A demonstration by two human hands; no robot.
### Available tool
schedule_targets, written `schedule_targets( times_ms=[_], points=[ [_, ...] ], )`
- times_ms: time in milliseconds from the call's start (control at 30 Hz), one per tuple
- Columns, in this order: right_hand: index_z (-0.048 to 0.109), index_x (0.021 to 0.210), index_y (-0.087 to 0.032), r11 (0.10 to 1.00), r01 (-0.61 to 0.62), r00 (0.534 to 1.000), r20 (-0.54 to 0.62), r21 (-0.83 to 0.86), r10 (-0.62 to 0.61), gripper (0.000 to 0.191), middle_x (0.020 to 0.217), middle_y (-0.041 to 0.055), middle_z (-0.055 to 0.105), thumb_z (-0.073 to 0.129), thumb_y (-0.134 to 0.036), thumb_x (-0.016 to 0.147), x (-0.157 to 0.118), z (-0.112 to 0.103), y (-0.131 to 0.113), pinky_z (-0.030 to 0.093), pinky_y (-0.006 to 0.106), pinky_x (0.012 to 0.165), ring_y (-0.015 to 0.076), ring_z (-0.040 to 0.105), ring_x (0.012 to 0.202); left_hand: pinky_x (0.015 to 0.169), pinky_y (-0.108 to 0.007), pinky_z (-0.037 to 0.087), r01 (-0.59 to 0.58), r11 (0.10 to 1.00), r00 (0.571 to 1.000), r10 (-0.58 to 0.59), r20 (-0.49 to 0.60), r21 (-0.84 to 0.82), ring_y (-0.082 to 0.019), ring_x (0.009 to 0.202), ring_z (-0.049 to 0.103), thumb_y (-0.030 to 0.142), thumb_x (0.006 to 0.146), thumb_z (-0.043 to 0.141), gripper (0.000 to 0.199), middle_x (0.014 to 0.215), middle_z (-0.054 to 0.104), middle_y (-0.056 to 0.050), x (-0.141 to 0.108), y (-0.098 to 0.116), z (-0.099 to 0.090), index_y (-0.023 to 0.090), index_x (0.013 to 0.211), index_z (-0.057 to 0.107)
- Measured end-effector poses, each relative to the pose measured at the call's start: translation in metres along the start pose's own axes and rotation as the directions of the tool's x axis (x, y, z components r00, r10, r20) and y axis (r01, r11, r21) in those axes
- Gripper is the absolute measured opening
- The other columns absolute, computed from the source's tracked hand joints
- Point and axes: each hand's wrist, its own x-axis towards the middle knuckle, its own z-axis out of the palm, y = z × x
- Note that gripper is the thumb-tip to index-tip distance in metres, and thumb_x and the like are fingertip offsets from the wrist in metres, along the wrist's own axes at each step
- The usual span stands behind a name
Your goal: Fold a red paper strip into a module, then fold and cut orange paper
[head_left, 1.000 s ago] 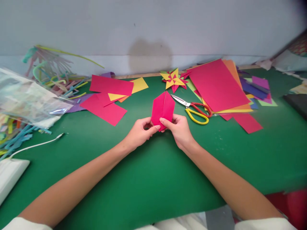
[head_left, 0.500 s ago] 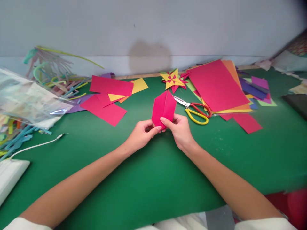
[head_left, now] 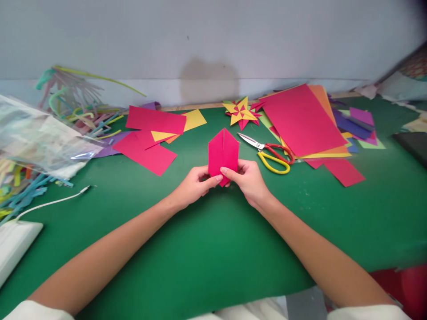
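A folded red paper (head_left: 223, 153), with slanted upper edges that meet in a point and a crease down its middle, is held up over the green table (head_left: 200, 249). My left hand (head_left: 196, 184) pinches its lower left part, thumb in front and fingers behind. From the right, my right hand (head_left: 248, 180) grips the lower right part, its thumb lying on the paper near the bottom. The fingers behind the paper are mostly hidden. Just right of the paper lie scissors (head_left: 265, 146) with red and yellow handles, their blades slightly apart.
A yellow and red paper star (head_left: 242, 112) lies behind the hands. Red sheets (head_left: 303, 120) are stacked at the right, cut red pieces (head_left: 147, 151) at the left. Plastic bags (head_left: 43, 138), coloured strips (head_left: 30, 191), a white cable (head_left: 53, 203) and a white device (head_left: 20, 240) are far left.
The folded red paper has turned from a slight tilt to nearly upright and shifted a little left. Both hands keep their hold, with the thumbs slightly moved.
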Motion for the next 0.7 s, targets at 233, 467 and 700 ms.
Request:
schedule_targets(
  times_ms=[233,467,700],
  points=[
    [0.078,0.077,-0.017,1.000,0.006,1.000,-0.006,-0.028,-0.007,0.034,0.070,0.0040,0.074,0.090,-0.049,0.072,0.0005,-0.0018,-0.0041,0.053,0.030,0.054,0.0161,0.063,0.058,0.043,-0.019,0.036,0.018,0.998,0.998,-0.021,-0.067,-0.054,-0.008,0.052,0.043,0.054,0.091,0.071,0.039,0.070,0.053,0.002,-0.0008,0.0007,0.0010,0.015,0.095,0.071],
    [0.079,0.081,-0.017,0.998,0.008,1.000,0.010,-0.057,-0.007,0.032,0.072,0.0042,0.075,0.090,-0.046,0.072,0.0014,-0.0057,-0.0054,0.053,0.030,0.054,0.0151,0.061,0.057,0.044,-0.019,0.036,-0.026,0.996,0.994,0.016,-0.109,-0.086,-0.007,0.053,0.043,0.052,0.089,0.075,0.038,0.067,0.048,0.004,0.0003,-0.0002,0.0014,0.016,0.084,0.063],
    [0.079,0.080,-0.017,0.999,-0.018,1.000,0.015,-0.050,0.018,0.033,0.072,0.0043,0.075,0.091,-0.046,0.071,0.0017,-0.0043,-0.0050,0.053,0.030,0.053,0.0156,0.062,0.058,0.047,-0.020,0.038,-0.045,0.993,0.997,0.037,-0.074,-0.106,-0.008,0.054,0.045,0.050,0.089,0.075,0.039,0.065,0.048,0.004,0.0011,-0.0018,-0.0027,0.016,0.077,0.060]
  ],
)
